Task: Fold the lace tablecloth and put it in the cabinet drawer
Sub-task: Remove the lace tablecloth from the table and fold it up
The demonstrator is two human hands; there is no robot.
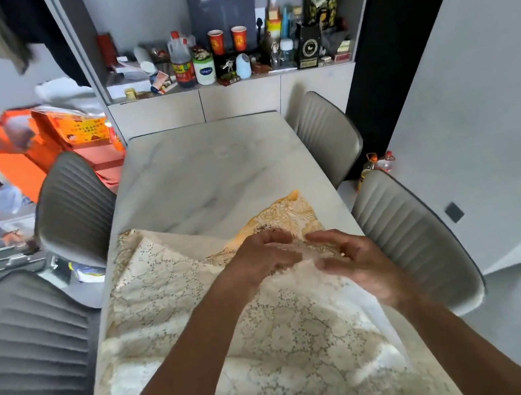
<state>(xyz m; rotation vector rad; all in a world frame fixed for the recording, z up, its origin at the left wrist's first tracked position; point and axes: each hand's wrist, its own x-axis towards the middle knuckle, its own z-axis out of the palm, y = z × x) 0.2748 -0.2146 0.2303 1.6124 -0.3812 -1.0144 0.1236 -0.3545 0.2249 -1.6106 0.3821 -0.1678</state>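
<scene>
A cream lace tablecloth (pixel 172 300) lies rumpled over the near half of the marble table (pixel 206 172), with an orange-gold patterned part showing at its far right. My left hand (pixel 262 258) and my right hand (pixel 357 260) meet close together over the cloth's right side. Both pinch a raised bit of lace between the fingers. The cabinet with flat drawer fronts (pixel 238 98) stands beyond the table's far end, all fronts closed.
Several grey padded chairs flank the table, two on the left (pixel 75 209) and two on the right (pixel 413 240). The cabinet's shelf (pixel 227 57) is crowded with bottles, cups and boxes. Orange bags (pixel 48 144) sit at the left; oil bottles (pixel 375 163) stand on the floor at right.
</scene>
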